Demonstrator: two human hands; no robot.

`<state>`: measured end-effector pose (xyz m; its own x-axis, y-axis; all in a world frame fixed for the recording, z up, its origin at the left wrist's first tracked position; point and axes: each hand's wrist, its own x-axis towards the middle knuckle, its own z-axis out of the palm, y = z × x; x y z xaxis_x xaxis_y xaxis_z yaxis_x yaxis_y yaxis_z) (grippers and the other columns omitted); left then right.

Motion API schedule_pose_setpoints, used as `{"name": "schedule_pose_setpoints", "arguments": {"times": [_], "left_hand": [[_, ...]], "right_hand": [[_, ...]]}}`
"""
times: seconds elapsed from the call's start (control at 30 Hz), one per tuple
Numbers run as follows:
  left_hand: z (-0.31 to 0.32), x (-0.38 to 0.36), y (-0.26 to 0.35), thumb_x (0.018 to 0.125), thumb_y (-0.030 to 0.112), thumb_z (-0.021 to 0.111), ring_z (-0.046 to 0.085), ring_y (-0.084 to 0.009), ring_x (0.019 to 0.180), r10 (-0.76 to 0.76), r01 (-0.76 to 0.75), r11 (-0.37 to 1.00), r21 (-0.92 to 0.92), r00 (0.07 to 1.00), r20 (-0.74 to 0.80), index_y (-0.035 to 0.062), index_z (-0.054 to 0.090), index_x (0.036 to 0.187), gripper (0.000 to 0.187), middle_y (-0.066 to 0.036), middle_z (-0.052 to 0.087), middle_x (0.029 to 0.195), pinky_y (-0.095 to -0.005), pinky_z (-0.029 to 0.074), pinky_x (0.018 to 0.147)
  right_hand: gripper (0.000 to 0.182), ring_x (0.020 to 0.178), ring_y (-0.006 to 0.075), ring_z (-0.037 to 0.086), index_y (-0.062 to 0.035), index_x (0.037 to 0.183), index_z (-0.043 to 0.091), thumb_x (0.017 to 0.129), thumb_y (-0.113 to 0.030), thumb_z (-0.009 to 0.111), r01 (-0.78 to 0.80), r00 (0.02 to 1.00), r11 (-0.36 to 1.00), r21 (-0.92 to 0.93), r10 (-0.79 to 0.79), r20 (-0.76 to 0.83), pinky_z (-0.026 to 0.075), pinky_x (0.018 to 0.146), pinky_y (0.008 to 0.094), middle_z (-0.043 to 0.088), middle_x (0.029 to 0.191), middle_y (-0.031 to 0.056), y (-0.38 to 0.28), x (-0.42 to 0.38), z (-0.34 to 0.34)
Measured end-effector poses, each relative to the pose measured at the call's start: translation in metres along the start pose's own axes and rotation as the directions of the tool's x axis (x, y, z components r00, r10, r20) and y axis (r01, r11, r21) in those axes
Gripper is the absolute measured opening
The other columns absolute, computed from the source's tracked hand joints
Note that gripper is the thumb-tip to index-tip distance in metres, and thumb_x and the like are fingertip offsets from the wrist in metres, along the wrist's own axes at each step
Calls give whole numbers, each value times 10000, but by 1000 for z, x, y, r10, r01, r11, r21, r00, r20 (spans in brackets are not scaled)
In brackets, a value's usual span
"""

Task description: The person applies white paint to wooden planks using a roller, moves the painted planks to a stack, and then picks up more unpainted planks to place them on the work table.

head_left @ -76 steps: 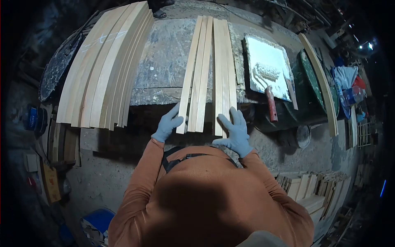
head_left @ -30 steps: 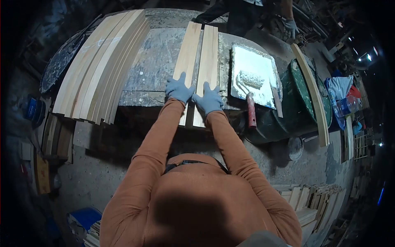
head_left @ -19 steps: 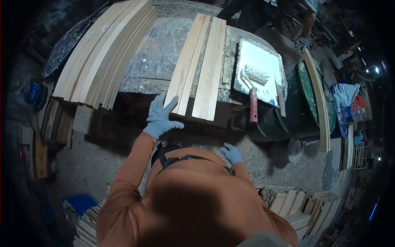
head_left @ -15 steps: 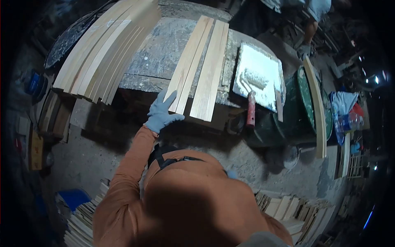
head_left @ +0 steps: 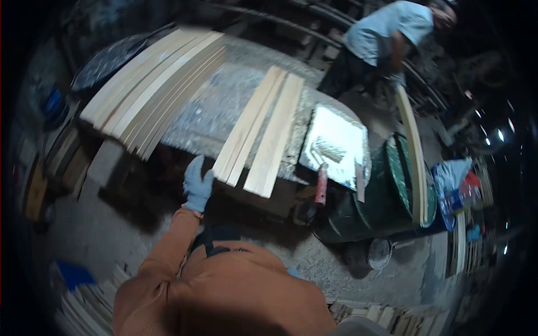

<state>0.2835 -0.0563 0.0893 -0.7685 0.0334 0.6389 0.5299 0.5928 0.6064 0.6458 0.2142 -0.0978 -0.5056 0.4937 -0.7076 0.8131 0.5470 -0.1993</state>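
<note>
My left hand (head_left: 198,185), in a pale blue-grey glove, is open with thumb and fingers apart. It holds nothing and is just left of the near ends of some pale wooden boards (head_left: 245,131). Two of these narrow boards lie side by side, and another board (head_left: 276,140) lies to their right across a thin gap. All rest on a stained worktable (head_left: 196,120), their near ends jutting past its edge. A small pale-blue patch (head_left: 292,271) beside my torso may be my right glove; its fingers are hidden.
A stack of boards (head_left: 159,84) covers the table's left side. On the right, a white-coated tray (head_left: 342,131) holds a red-handled paint roller (head_left: 321,187) above a green drum (head_left: 358,215). Beyond, another person (head_left: 375,39) grips a long board (head_left: 413,151). More wood lies behind me.
My left hand has let go of the boards' near ends and moved left, off them. The view has tilted up, showing more of the other person, who still holds the long board.
</note>
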Motion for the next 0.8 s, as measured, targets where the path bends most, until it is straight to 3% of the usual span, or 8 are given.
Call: {"name": "schedule_pose_setpoints", "arguments": {"times": [0.17, 0.2, 0.27, 0.3, 0.37, 0.4, 0.43, 0.8], "left_hand": [[32, 71, -66, 871, 209, 538, 486, -334, 1093, 86, -83, 993, 87, 996, -31, 28, 540, 1175, 354, -166, 551, 1163, -420, 362, 964], [62, 85, -118, 891, 166, 482, 488, -319, 1113, -48, 28, 943, 331, 998, 50, 6, 524, 1193, 345, -170, 540, 1195, -410, 342, 990], [83, 131, -157, 904, 139, 421, 472, -262, 1155, 112, -99, 972, -211, 992, 51, -32, 497, 1213, 361, -173, 514, 1240, -347, 357, 996], [78, 149, -151, 899, 164, 428, 527, -290, 1060, 166, -144, 974, -175, 979, 115, -8, 530, 1188, 351, -181, 556, 1171, -365, 406, 921], [57, 164, -139, 881, 274, 453, 599, -349, 887, 182, -190, 982, 19, 963, 200, 49, 584, 1141, 369, -195, 620, 1028, -404, 471, 778], [47, 169, -127, 870, 350, 457, 574, -352, 970, -143, -5, 929, 371, 918, 370, 61, 568, 1169, 431, -195, 598, 1087, -399, 452, 840], [51, 160, -136, 866, 369, 462, 523, -339, 1073, 103, -199, 934, 298, 946, 308, 64, 550, 1197, 458, -183, 553, 1180, -395, 409, 920], [48, 148, -145, 844, 347, 528, 516, -380, 1026, 86, -145, 944, 297, 975, 203, 10, 640, 999, 387, -219, 584, 1086, -446, 397, 897]], "right_hand": [[416, 1053, 362, 537, -144, 1062, 626, 792, -426, 480, 99, 994, 994, 43, -98, -40, 431, 881, 425, 584, 1134, 155, 4, 28, 24], [420, 1054, 360, 538, -146, 1060, 627, 785, -429, 484, 78, 996, 997, 18, -77, -39, 429, 885, 424, 583, 1135, 156, 5, 28, 34], [560, 1124, 358, 502, -50, 1139, 584, 815, -484, 443, -187, 975, 952, 243, 210, -76, 409, 936, 407, 543, 1193, 186, 9, 24, 62], [440, 1016, 327, 575, -142, 1115, 612, 795, -425, 507, -48, 970, 983, 179, 88, -225, 443, 873, 430, 585, 1136, 160, 54, 53, 118], [469, 1084, 327, 541, -126, 1129, 603, 749, -395, 543, -159, 987, 969, 187, 157, 24, 434, 911, 399, 576, 1158, 147, 33, 9, 106], [439, 1061, 323, 557, -145, 1095, 629, 726, -376, 577, -203, 979, 960, 194, 202, 29, 453, 886, 397, 594, 1129, 142, 37, -5, 119], [420, 988, 303, 596, -93, 984, 660, 740, -426, 585, -170, 984, 977, 130, 161, 76, 487, 768, 375, 630, 1060, 99, 20, -56, 92], [342, 886, 332, 610, -67, 974, 669, 775, -334, 593, -292, 955, 935, 200, 273, 115, 474, 732, 422, 644, 955, 125, -12, -73, 184]]}}
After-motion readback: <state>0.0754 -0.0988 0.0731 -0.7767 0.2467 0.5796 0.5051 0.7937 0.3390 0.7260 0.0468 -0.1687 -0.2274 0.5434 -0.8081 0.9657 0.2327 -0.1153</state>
